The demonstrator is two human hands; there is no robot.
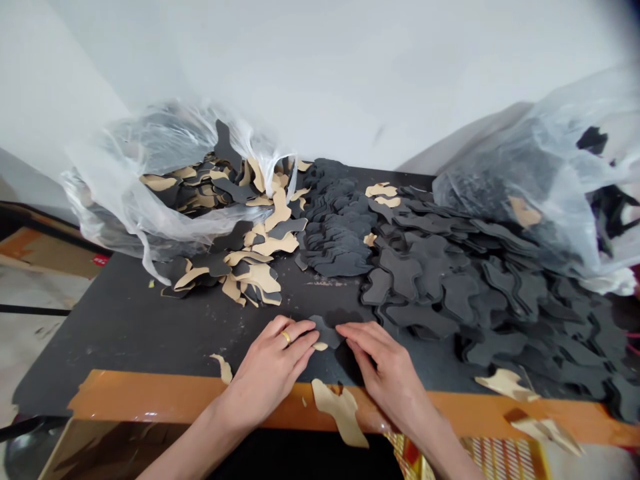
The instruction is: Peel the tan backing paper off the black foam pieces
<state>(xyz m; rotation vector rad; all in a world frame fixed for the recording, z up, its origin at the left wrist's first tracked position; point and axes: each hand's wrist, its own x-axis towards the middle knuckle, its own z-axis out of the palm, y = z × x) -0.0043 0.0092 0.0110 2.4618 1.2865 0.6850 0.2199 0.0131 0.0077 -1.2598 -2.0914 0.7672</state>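
Fingers (299, 341) of the left hand (267, 377) lie long and together, not clenched, with their tips against a lobed black cutout (325, 331); a gold ring (286, 337) sits on one of them. The right hand's (385, 367) fingers (357, 332) stretch toward the same cutout from the other side, also unclenched, their tips at or just beside it. Whether the hands are gripping it or only touching it, I cannot tell. The cutout lies between the two sets of fingertips on the black tabletop (115, 333), with a sliver of tan backing (320, 346) by the left fingertips.

Left of the left fingers lies a curved tan scrap (223, 368). Farther out, past those fingers, a transparent plastic bag (120, 213) sags open beside a heap of black, tan-backed cutouts (245, 267). Just below the fingers, a larger tan scrap (340, 413) hangs over the orange table edge (150, 393). Beyond and right of the right fingers, black cutouts (425, 280) overlap in broad layers, with tan scraps (507, 385) near the edge and a second plastic bag (525, 187) at the far right.
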